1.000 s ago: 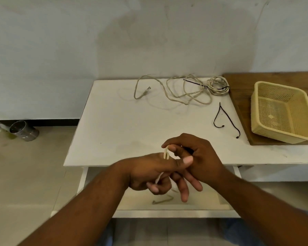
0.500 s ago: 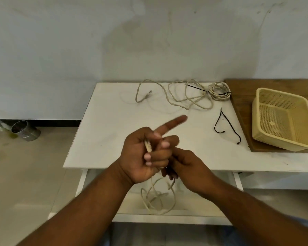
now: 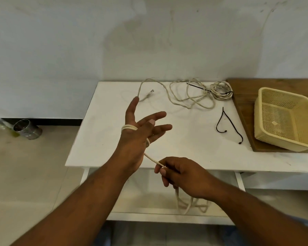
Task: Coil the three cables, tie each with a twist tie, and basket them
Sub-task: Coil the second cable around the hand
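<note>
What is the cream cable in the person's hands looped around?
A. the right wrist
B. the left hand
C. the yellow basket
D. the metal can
B: turns of the cream cable loop round the left hand at the thumb's base, while the right hand pinches the trailing strand.

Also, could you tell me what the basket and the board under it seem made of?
The basket looks like pale yellow moulded plastic, matte, given its fine mesh walls and smooth rim. The board beneath appears to be brown wood with visible grain, though laminate is possible.
</note>
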